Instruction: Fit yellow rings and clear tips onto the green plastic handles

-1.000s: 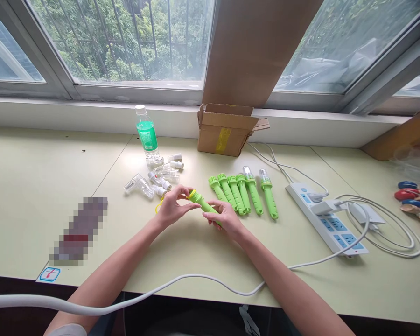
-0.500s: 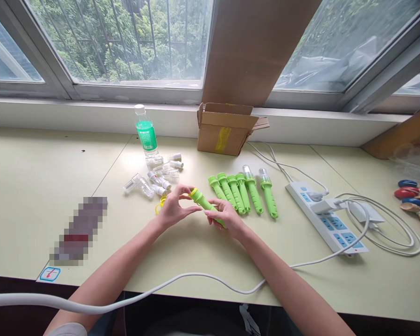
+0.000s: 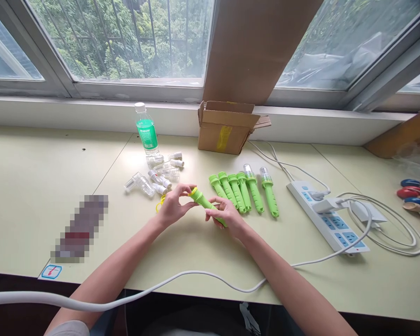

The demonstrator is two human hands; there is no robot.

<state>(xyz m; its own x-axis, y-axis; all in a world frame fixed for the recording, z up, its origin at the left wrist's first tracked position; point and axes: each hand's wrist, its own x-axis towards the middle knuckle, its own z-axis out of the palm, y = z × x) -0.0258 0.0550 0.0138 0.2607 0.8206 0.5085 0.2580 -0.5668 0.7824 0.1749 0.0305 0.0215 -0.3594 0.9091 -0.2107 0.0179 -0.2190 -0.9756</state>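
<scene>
The person holds one green tube in the air above the worktop, between the two hands, and its long axis runs from about half past ten to about half past four. At the half-past-ten end sits a yellow ring, and to this end the left hand is the nearer one: the ring lies at about two o'clock from its palm. The left fingers are bent over and touch the ring, while the left thumb reaches toward the underside of the tube; I cannot tell whether the thumb touches or whether the ring is truly pinched. The right hand is nearer to the half-past-four end, and its fingers are closed around the lower part of the tube. In my judgement, the important relation is of the ring to the tube's upper end, which seem to share one line; how deep the ring sits is too small to tell. A yellow loop shows at nine o'clock of the left hand, partly hidden by it. At one o'clock from the right hand lie four uncapped green tubes, and just beside them, toward two o'clock, two tubes with clear caps. Clear plastic parts lie at about ten to twelve o'clock from the left hand.
</scene>
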